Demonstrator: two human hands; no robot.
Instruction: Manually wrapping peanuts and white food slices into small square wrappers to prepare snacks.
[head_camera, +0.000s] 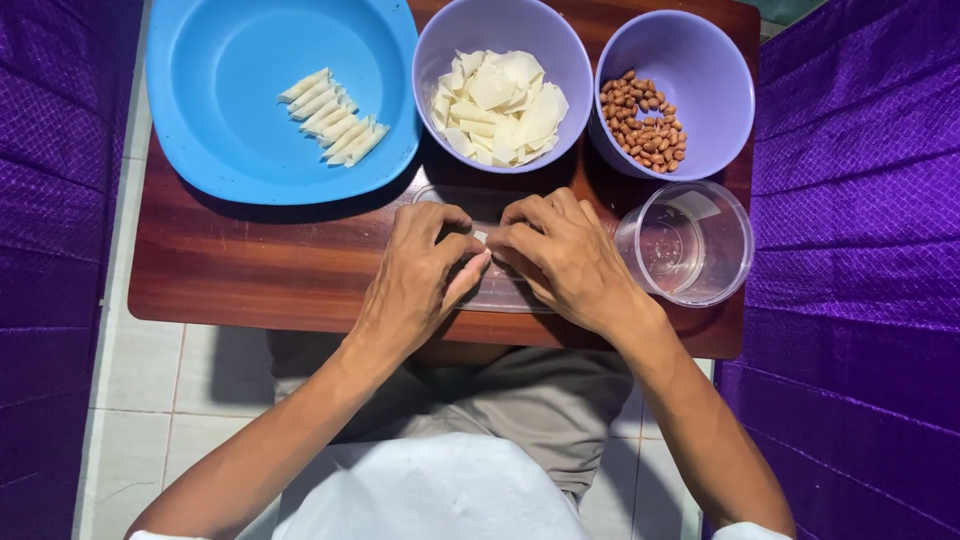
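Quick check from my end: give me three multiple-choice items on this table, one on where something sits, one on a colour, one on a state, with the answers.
1. Where does the bowl of peanuts stand?
A. far right of the table
B. on the blue tray
C. on the floor

2. What colour is the tray that holds the rolled pieces?
A. red
B. blue
C. green

3. How is the clear plastic cup?
A. full of peanuts
B. upside down
C. empty

Answers: 1 A, it is beside the bowl of white wrappers. 2 B, its bare rim shows blue. 3 C, the table shows through it, beside the right hand; the left hand meets it over a small white piece.
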